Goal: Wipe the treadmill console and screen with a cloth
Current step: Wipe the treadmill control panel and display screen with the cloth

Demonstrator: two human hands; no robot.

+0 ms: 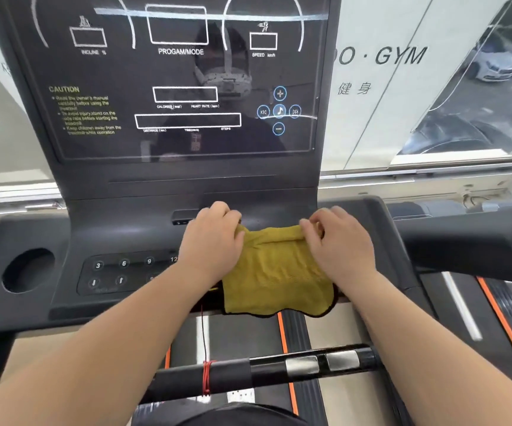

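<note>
Gripped between the left hand [211, 238] and right hand [337, 241] is a soft, nubbly woven cloth [273, 272] with dark stitched edging. Beyond the hands the screen [171, 72] is glossy and reflective, the console [125, 216] matt grey plastic

The dark grey treadmill console [119, 222] carries a yellow cloth [276, 272], lying beside the numbered buttons [124, 263], its near edge overhanging.

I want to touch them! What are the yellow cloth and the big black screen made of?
The yellow cloth looks like soft, fuzzy fabric, maybe microfibre: it wrinkles and droops. The screen looks like glossy glass or hard plastic: it shows a reflection.
</note>
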